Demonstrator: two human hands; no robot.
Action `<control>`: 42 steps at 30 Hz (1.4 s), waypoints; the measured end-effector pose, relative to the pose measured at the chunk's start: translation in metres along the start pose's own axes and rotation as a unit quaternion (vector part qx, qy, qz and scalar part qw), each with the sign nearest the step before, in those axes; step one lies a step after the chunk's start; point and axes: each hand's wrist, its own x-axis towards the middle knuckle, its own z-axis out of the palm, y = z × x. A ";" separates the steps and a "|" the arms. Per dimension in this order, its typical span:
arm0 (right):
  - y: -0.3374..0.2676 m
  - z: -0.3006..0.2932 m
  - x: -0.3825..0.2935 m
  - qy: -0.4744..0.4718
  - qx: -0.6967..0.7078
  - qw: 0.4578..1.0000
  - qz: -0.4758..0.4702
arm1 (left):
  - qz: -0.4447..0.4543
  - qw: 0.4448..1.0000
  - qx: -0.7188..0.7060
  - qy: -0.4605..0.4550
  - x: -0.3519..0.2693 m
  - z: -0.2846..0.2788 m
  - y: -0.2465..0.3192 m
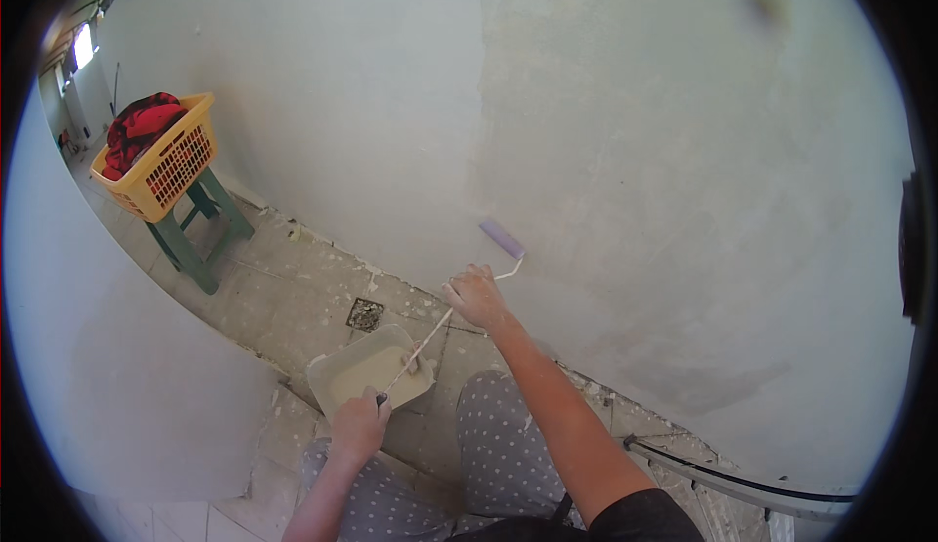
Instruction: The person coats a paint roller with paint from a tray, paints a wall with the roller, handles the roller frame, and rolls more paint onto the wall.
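Note:
A paint roller with a purple sleeve (503, 239) is up at the lower part of the wall (410, 139); whether it presses on the surface I cannot tell. My right hand (476, 296) grips its thin rod just below the bent wire frame. Lower down, my left hand (359, 425) is closed around the dark handle end (381, 398). Beneath the rod stands a whitish plastic tub (320, 383) holding pale cream paint (359, 377). Some small object (412, 360) is at the tub's right side, partly behind the rod and too unclear to name.
A yellow laundry basket (157, 168) with red and black cloth (146, 120) rests on a green plastic stool (187, 249). A floor drain (365, 315) lies beyond the tub. Paint spots mark the tiles (293, 285). Another wall (161, 381) borders the left; a metal rail (733, 480) lies lower right.

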 end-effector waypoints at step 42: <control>0.037 0.001 -0.165 -0.106 -0.019 0.975 0.193 | 0.090 0.985 0.073 -0.131 -0.021 0.029 0.035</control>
